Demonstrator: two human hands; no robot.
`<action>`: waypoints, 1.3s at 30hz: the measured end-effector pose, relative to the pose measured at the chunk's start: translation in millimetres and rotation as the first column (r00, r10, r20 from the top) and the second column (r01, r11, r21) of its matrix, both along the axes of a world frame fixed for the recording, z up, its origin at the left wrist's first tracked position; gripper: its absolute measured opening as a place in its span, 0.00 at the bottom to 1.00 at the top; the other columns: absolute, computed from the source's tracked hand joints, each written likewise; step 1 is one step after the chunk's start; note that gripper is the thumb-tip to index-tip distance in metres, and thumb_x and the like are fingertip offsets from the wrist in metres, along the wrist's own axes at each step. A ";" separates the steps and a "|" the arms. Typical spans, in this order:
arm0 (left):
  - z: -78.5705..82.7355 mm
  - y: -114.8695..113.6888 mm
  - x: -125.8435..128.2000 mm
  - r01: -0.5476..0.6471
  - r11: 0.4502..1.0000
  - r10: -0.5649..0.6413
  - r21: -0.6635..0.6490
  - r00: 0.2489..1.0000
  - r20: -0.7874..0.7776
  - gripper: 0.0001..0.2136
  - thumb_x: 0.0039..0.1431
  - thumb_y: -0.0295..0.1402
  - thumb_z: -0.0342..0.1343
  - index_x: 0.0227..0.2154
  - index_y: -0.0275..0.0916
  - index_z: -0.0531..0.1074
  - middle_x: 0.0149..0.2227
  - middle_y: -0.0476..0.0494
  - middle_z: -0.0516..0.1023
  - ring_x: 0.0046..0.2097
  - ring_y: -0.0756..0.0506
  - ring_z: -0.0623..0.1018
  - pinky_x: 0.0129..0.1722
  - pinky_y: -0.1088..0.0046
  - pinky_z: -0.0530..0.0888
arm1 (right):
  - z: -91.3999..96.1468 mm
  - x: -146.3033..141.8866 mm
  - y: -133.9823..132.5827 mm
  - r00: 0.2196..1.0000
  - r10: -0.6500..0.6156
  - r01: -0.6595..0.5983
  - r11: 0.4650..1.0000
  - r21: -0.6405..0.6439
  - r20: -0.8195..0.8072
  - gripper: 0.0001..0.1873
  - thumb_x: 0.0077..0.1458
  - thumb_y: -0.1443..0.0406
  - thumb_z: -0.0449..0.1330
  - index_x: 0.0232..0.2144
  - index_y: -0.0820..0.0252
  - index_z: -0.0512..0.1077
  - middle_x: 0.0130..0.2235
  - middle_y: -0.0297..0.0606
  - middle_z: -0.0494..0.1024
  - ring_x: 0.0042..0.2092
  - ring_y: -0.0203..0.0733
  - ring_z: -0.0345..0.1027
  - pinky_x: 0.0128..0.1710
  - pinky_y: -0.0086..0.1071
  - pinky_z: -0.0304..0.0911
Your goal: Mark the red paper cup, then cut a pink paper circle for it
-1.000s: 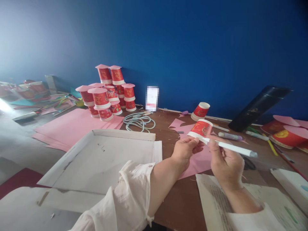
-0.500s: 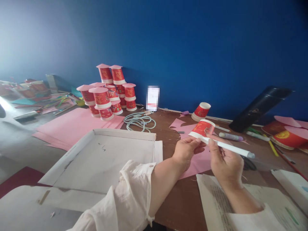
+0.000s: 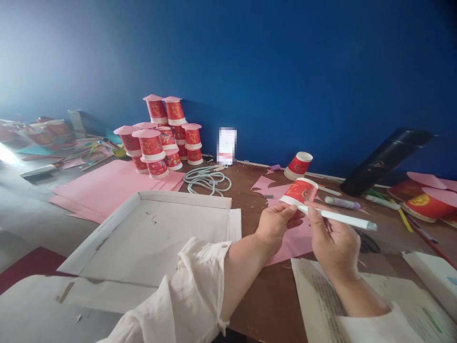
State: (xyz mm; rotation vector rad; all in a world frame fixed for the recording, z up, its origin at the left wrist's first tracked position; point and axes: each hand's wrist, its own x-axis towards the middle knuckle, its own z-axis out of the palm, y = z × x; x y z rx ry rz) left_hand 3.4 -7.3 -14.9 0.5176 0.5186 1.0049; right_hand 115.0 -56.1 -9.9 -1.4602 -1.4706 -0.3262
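A red paper cup with gold print lies tilted over pink paper, its white rim pinched by the thumb and fingers of my left hand. My right hand is closed round a slim white pen. The pen's tip is at the cup's rim, close to my left thumb; whether it touches cannot be made out. Its grey end points to the right. Some right fingers are hidden behind the pen and cup. Under both hands lies a cut sheet of pink paper.
Stacked red cups with pink paper tops stand back left, beside pink sheets. A white box lid, coiled cable, another red cup, a glue stick, a black bottle and printed papers lie around.
The pen's outer end has dipped and shifted slightly, with a small movement of my right hand. My left hand and the cup stay nearly still.
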 end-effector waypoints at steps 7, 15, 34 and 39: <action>0.9 -0.4 0.1 -0.002 1.000 0.002 0.001 1.000 0.005 0.16 0.40 0.37 0.74 0.27 0.31 0.79 0.30 0.41 0.79 0.36 0.46 0.78 0.48 0.63 0.74 | -4.2 3.3 1.2 0.995 -0.101 0.101 0.995 0.004 0.000 0.21 0.66 0.54 0.54 0.42 0.63 0.80 0.39 0.49 0.84 0.42 0.52 0.79 0.43 0.40 0.71; 2.1 0.0 -0.5 0.002 1.000 -0.002 -0.007 1.000 0.001 0.10 0.47 0.33 0.70 0.29 0.31 0.79 0.30 0.41 0.79 0.36 0.47 0.79 0.48 0.63 0.74 | -3.6 2.3 1.4 0.999 -0.036 0.036 0.999 0.012 0.008 0.18 0.66 0.56 0.54 0.43 0.62 0.79 0.42 0.47 0.84 0.45 0.51 0.78 0.47 0.41 0.70; 0.5 0.5 0.3 -0.003 1.000 0.003 0.003 1.000 -0.005 0.11 0.47 0.34 0.71 0.28 0.32 0.78 0.30 0.40 0.79 0.36 0.46 0.79 0.49 0.62 0.75 | -0.7 -0.4 0.1 0.998 -0.051 0.050 0.998 0.027 0.022 0.18 0.66 0.57 0.55 0.43 0.62 0.80 0.42 0.48 0.84 0.47 0.50 0.79 0.48 0.39 0.71; 5.2 -0.6 -1.3 -0.002 0.999 0.001 -0.039 1.000 -0.008 0.06 0.52 0.30 0.67 0.27 0.31 0.78 0.29 0.41 0.78 0.35 0.48 0.78 0.49 0.63 0.74 | 2.2 -2.7 -2.8 0.996 -0.091 0.091 0.995 0.049 -0.004 0.19 0.66 0.56 0.55 0.42 0.63 0.81 0.41 0.47 0.84 0.45 0.50 0.79 0.46 0.37 0.71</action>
